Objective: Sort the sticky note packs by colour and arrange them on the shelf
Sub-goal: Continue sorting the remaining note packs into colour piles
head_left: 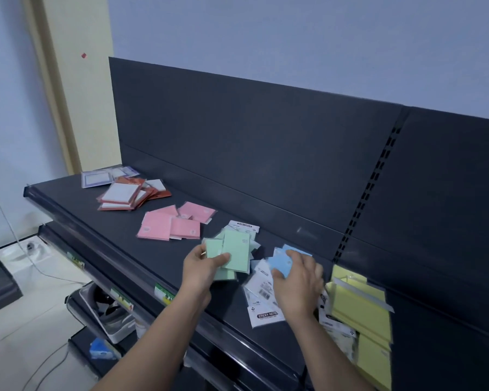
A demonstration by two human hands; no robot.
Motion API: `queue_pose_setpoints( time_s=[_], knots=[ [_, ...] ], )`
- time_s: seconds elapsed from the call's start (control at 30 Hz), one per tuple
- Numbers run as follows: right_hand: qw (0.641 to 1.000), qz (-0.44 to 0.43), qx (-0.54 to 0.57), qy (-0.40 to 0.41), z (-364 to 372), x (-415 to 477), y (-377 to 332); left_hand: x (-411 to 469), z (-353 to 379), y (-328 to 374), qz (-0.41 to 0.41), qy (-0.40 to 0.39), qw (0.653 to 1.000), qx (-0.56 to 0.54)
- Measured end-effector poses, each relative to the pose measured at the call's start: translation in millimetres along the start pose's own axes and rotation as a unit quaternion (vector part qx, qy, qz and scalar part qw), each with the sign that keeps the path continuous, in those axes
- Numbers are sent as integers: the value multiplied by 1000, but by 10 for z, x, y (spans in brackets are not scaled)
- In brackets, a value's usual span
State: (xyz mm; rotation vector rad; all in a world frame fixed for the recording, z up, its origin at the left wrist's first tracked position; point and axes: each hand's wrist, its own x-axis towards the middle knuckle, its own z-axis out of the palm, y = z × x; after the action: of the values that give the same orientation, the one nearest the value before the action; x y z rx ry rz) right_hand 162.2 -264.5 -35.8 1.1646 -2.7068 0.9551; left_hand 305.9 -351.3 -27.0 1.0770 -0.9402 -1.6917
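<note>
Dark shelf with a tall dark back panel fills the frame, set against a pale blue wall. Low and centre, the left hand grips a small fan of green packs — thumb clamped across the top, the other fingers hidden beneath. Just to its right, the right hand curls over a blue pack, thumb at its near edge, apparently pinching it, though blur softens the detail. Around and under that hand lie white packs, face down with barcodes showing. Toward the upper left sit pink packs, then red packs, then purple packs at the far corner, each group apart. Yellow packs sit at the lower right edge. Sorting looks well along — green and blue seem to be the colours in hand. Next, probably, each handful needs squaring up and setting down in its own spot between pink and yellow.
</note>
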Motion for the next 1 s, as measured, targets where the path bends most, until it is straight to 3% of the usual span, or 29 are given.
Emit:
queue_pose_setpoints(
  time_s=[0.1, 0.23, 0.4, 0.47, 0.57, 0.63, 0.8, 1.0],
  knots=[
    [993, -33, 107, -24, 94, 7, -367, 124, -114, 80, -12, -25, 1000, 9],
    [980, -48, 155, -119, 266, 31, -783, 311, -318, 210, -7, -68, 997, 34],
    [990, -24, 110, -79, 579, 75, -971, 642, -588, 274, 24, -69, 979, 191],
    [996, -33, 64, -55, 654, 62, -990, 758, -686, 284, 67, -90, 945, 307],
    [998, -30, -26, -53, 723, 51, -1015, 888, -770, 276, 140, -112, 850, 495],
    [995, -23, -71, -60, 750, 56, -1040, 945, -797, 269, 153, -118, 807, 558],
    [993, -20, -97, -70, 789, 67, -1074, 983, -827, 305, 171, -129, 764, 609],
    [993, -46, -93, -57, 654, 16, -991, 884, -651, 386, 278, -133, 714, 629]
  ],
)
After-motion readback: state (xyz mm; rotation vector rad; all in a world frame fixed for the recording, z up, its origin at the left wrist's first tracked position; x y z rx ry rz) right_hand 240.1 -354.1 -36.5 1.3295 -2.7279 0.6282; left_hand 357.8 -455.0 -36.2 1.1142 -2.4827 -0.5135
